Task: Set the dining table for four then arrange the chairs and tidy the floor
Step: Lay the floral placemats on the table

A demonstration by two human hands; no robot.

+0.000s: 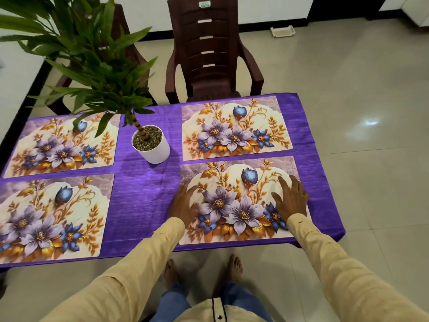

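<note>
Several floral placemats lie on the table's purple cloth (144, 201). The near right placemat (234, 205) is under both hands. My left hand (182, 203) rests flat on its left edge, fingers straight. My right hand (291, 198) lies flat on its right side, fingers spread. The far right placemat (234, 130), far left placemat (62, 142) and near left placemat (51, 217) lie untouched. A brown plastic chair (209, 56) stands at the far side of the table. A second brown chair (123, 24) is mostly hidden behind the plant.
A potted plant in a white pot (152, 145) stands mid-table, its leaves (92, 54) spreading over the far left. A small white tray (282, 31) lies on the tiled floor (359, 112) far right. My bare feet are at the table's near edge.
</note>
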